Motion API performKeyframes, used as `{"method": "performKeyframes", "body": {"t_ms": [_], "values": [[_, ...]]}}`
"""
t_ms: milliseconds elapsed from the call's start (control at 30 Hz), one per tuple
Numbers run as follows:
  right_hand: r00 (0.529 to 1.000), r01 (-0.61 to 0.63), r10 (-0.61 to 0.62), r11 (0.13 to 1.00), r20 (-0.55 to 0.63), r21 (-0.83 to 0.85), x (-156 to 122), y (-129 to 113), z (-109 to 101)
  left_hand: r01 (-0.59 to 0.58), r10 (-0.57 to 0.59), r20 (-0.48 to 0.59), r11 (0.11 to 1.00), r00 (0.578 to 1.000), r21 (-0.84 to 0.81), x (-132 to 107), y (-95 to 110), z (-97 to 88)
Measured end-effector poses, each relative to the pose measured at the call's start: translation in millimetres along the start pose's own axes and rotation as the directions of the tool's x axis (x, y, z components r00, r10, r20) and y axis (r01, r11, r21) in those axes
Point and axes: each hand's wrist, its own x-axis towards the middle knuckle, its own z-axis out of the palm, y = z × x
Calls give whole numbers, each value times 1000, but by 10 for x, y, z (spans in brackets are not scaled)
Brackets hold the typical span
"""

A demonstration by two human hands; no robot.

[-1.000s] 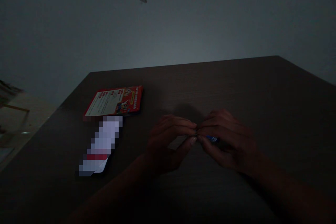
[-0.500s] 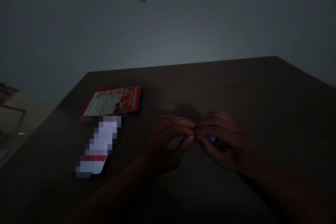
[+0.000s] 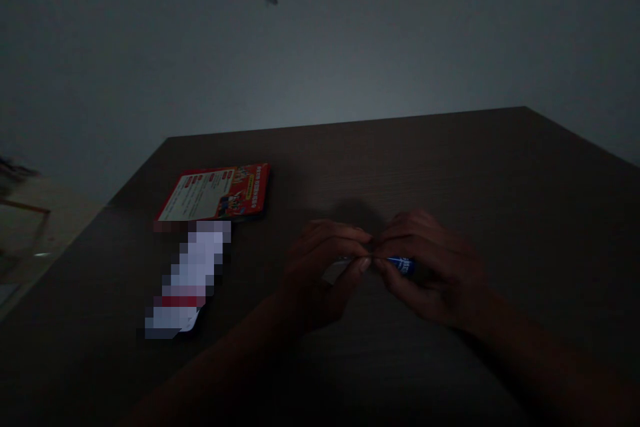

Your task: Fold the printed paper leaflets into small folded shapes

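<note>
The scene is very dim. My left hand point(image 3: 325, 267) and my right hand point(image 3: 430, 267) meet fingertip to fingertip just above the dark wooden table point(image 3: 450, 160). Both pinch one small thing between them. A small blue piece point(image 3: 404, 265) with white marks shows under my right fingers, and a pale bit shows under my left fingers. What the thing is I cannot make out.
A red printed card point(image 3: 220, 191) lies flat at the left of the table. A white slip with a red band point(image 3: 187, 277) lies just in front of it. Pale wall rises behind the table's far edge. A light floor and furniture show at far left.
Both hands stay pinched together in the same spot. A little more of the blue piece shows under my right fingers than before.
</note>
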Motion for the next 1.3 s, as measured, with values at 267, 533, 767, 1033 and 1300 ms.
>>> {"method": "performKeyframes", "body": {"t_ms": [267, 533, 767, 1033, 1300], "values": [[1000, -19, 19, 1000, 5, 8, 0, -14, -6, -16, 16, -6, 1000, 1000, -19, 20, 26, -18], [1000, -29, 29, 1000, 13, 0, 16, -15, -15, -16, 16, -14, 1000, 1000, -14, 11, 8, -7], [1000, -28, 28, 1000, -4, 7, 3, -3, -2, 3, -3, 17, 1000, 1000, -1, 14, 18, -21], [1000, -11, 12, 1000, -19, 8, 8, -19, -16, -6, 6, 7, 1000, 1000, -11, 25, 22, -25], [999, -26, 27, 1000, -35, 15, -18, 16, -12, 18, -18, 4, 999, 1000, -30, -2, 7, -33]]}}
